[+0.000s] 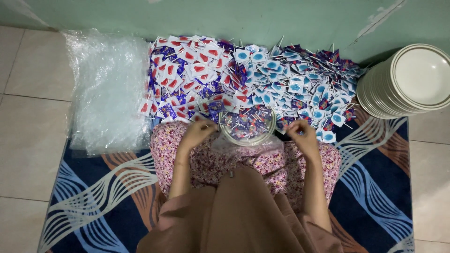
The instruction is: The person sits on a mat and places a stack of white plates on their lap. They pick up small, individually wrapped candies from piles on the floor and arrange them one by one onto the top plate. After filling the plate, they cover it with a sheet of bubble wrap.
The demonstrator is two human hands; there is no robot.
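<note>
hundreds of wrapped lollipops are seen heaped on the floor against the wall, red-marked wrappers gathered on one side and blue-marked ones on the other, sticks poking out everywhere. a clear round container is held at the near edge of the heap, just above the lap, with a thin plastic bag hanging under it. the left hand is curled at the container's left rim, fingers bent and pinched on what looks like the bag's edge; whether anything else is gripped cannot be told. the right hand is half closed beside the right rim, fingertips down among the blue wrappers; whether a lollipop is pinched there cannot be told either.

some lollipops are already visible inside the container, so a batch is judged to be under way, though the heap is still large and most of it appears untouched. a big sheet of crumpled clear plastic is spread to the left, well apart from the hands. a stack of pale plates is set to the right, near the blue side of the heap.

a patterned mat in dark blue, orange and white is laid over pale floor tiles, and a green painted wall, chipped in places, is seen behind.
</note>
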